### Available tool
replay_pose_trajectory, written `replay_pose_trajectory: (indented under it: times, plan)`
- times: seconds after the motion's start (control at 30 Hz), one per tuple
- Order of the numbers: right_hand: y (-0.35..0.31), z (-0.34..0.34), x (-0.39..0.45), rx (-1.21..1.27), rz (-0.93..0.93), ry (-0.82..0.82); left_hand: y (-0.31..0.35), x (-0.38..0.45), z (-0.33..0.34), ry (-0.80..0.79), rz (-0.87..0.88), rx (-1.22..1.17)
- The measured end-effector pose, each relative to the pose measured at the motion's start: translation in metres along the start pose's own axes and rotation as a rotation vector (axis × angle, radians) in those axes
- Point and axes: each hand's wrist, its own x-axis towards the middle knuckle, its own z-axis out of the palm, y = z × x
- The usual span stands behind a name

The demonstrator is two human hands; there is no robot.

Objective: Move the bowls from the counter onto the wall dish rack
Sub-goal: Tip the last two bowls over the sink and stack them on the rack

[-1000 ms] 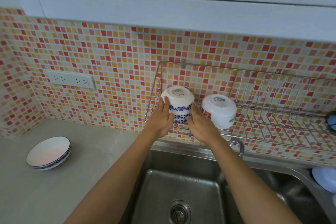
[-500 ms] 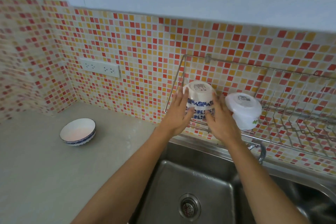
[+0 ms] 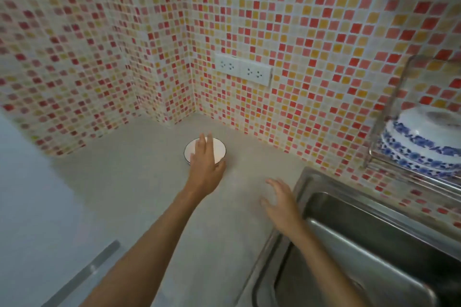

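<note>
Left hand (image 3: 205, 166), fingers spread & holding nothing, is over the bowl (image 3: 219, 151); right hand (image 3: 280, 203), also spread, hangs nearer, to the right.

Bench (image 3: 139, 197): pale speckled stone surface, set into a tiled corner. One white bowl (image 3: 219, 149) with dark rim stood upright on it near the back wall. Steel sink (image 3: 369, 252) let into its right end. Wall dish rack (image 3: 389, 157), wire, carried blue-patterned bowls (image 3: 424, 142) upside down.
</note>
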Motion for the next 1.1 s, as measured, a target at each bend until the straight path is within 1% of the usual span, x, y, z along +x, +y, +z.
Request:
replay_pose_trajectory:
  times: [0.03,0.13,0.23,0.33,0.43,0.57,0.63,0.8,0.93,1.0,1.1]
  plan:
    - [-0.008,0.018,0.017,0.049,0.061,-0.014,-0.021,0.008,-0.001,-0.014,-0.035,-0.003]
    - [-0.032,0.064,0.058,0.296,0.277,-0.06,-0.081,0.032,-0.001,-0.074,-0.139,-0.059]
    - [-0.04,0.104,0.096,0.444,0.408,-0.073,-0.125,0.057,0.001,-0.151,-0.22,-0.087]
    - [-0.044,0.135,0.125,0.581,0.556,-0.043,-0.153,0.079,0.005,-0.215,-0.258,-0.096]
    - [-0.051,0.154,0.142,0.701,0.649,0.034,-0.167,0.102,0.014,-0.23,-0.327,-0.169]
    - [-0.064,0.17,0.159,0.793,0.666,0.034,-0.177,0.124,0.031,-0.191,-0.507,-0.332]
    - [-0.068,0.175,0.164,0.818,0.662,0.051,-0.182,0.13,0.038,-0.197,-0.552,-0.383]
    - [-0.065,0.181,0.169,0.888,0.636,0.066,-0.188,0.128,0.047,-0.216,-0.528,-0.473]
    - [-0.064,0.177,0.162,0.855,0.649,0.107,-0.183,0.119,0.051,-0.242,-0.546,-0.493]
    - [-0.061,0.172,0.152,0.824,0.652,0.134,-0.178,0.111,0.054,-0.242,-0.501,-0.497]
    - [-0.054,0.161,0.129,0.854,0.656,0.183,-0.163,0.093,0.059,-0.236,-0.396,-0.509]
